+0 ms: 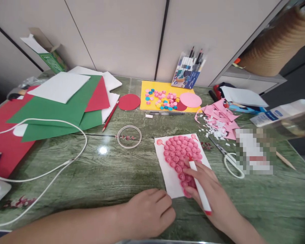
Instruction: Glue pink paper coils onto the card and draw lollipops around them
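Note:
My right hand [208, 189] grips a white marker [199, 186] with a red tip and red end. Its tip touches a heart-like cluster of pink paper pieces [176, 158] on a white sheet [170, 184]. Two red drawn circles sit in the sheet's upper corners. The fingers and palm of that hand hide part of the cluster's lower right side. By the sheet's lower left corner rests my left hand [151, 211], its fingers curled in on the table and no object showing in them.
Scissors [232, 164] and pink paper scraps [222, 117] lie right of the sheet. Behind it, small coloured pieces cover yellow paper [146, 103], near a marker box [184, 79]. A clear ring [119, 140], white cable [85, 135] and green paper [56, 112] are at left.

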`<state>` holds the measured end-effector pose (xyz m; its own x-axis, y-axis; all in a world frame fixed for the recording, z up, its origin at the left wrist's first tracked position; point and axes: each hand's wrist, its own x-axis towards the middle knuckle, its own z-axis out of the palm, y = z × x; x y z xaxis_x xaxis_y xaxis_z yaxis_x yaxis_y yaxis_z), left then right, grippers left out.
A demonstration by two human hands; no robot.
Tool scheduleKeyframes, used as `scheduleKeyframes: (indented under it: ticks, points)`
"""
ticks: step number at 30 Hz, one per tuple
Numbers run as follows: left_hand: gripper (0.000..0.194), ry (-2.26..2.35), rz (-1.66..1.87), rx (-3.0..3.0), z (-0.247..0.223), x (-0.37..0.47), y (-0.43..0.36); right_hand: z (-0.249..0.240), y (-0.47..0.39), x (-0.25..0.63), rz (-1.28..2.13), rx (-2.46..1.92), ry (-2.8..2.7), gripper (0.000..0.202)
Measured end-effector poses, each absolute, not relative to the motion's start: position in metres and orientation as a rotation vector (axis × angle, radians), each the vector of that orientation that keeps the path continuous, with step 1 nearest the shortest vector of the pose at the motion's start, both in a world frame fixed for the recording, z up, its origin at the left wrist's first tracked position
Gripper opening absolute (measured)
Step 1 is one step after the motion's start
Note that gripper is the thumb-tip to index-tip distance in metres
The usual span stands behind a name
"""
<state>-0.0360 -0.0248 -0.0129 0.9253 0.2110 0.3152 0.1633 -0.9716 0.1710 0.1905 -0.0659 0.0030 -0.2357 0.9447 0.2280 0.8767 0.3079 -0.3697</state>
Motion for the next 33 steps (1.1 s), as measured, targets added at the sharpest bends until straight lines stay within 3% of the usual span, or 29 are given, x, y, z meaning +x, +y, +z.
scheduleKeyframes:
  ticks: [3,10,15,25,33]
  points:
    - [0.014,0.27,0.635,2.984,-0.015,-0.036,-0.031,0.008,-0.074,0.196,0.404,-1.612,-1.872,0.032]
    - [0.021,0.26,0.556,3.094,-0.01,-0.037,-0.04,0.01,-0.071,0.166,0.955,-1.595,-1.4,0.008]
    - [0.018,0.283,0.542,3.069,-0.011,-0.035,-0.037,-0.006,-0.061,0.148,0.771,-1.648,-1.301,0.025]
    - [0.019,0.214,0.405,3.048,-0.011,-0.037,-0.031,-0.008,-0.055,0.14,0.364,-1.686,-1.52,0.022]
    - [0.025,0.236,0.399,2.999,-0.013,-0.037,-0.029,-0.006,-0.053,0.14,0.295,-1.672,-1.61,0.023]
